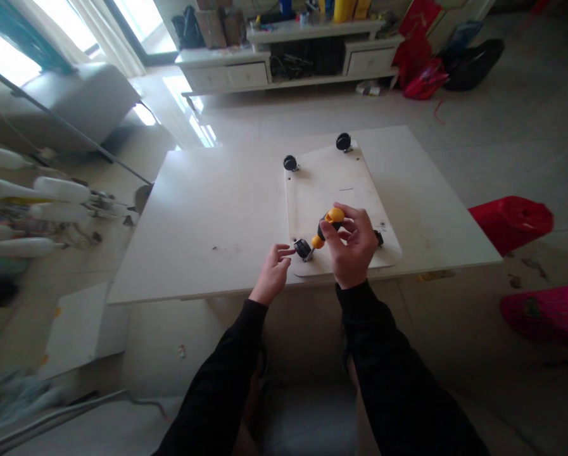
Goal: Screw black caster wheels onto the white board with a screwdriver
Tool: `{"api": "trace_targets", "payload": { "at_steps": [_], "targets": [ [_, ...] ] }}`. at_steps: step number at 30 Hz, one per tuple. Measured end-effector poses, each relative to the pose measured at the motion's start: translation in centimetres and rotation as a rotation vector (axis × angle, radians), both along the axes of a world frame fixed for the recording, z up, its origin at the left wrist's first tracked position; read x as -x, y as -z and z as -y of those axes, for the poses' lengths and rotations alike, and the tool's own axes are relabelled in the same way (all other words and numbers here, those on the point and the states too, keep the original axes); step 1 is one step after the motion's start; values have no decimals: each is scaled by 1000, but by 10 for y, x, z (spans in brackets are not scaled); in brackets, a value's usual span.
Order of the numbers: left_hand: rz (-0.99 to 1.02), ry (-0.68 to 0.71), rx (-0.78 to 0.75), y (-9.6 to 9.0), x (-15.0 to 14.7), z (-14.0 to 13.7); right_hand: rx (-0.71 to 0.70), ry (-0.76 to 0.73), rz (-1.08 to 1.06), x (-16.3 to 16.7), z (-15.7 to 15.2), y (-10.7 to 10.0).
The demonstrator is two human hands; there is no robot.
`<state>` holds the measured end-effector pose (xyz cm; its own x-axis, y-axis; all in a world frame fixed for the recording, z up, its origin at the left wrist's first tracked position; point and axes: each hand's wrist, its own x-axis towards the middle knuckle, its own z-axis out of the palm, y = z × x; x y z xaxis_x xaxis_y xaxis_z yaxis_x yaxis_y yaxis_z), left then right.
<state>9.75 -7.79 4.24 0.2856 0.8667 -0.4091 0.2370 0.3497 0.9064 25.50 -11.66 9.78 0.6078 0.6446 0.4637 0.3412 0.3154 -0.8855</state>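
Observation:
A flat white board (328, 190) lies on the white table with a black caster wheel near each corner. In my right hand (353, 250) is a yellow and black screwdriver (328, 221), gripped by its handle. Its shaft slants down to the base of the near left caster (301, 248). My left hand (274, 272) is beside that caster with its fingers apart; the fingertips reach its left side, and I cannot tell if they touch it. The near right caster (378, 238) is partly hidden behind my right hand. Two more casters (290, 163) stand at the board's far end.
The white table (208, 215) extends to both sides of the board. A red bucket-like object (511, 221) is on the floor at the right, near a pink mesh item (547, 313). Beyond the table stands a low white cabinet (227, 73). White bottle-shaped objects (60, 190) are at the left.

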Motion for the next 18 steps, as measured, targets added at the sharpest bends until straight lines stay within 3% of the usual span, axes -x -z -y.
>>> {"api": "trace_targets", "payload": {
  "at_steps": [11,18],
  "targets": [
    [68,79,-50,9,0,-3,30,-197,86,1,2,6],
    [140,57,-122,20,-3,-4,57,-254,133,3,3,6]
  ]
}}
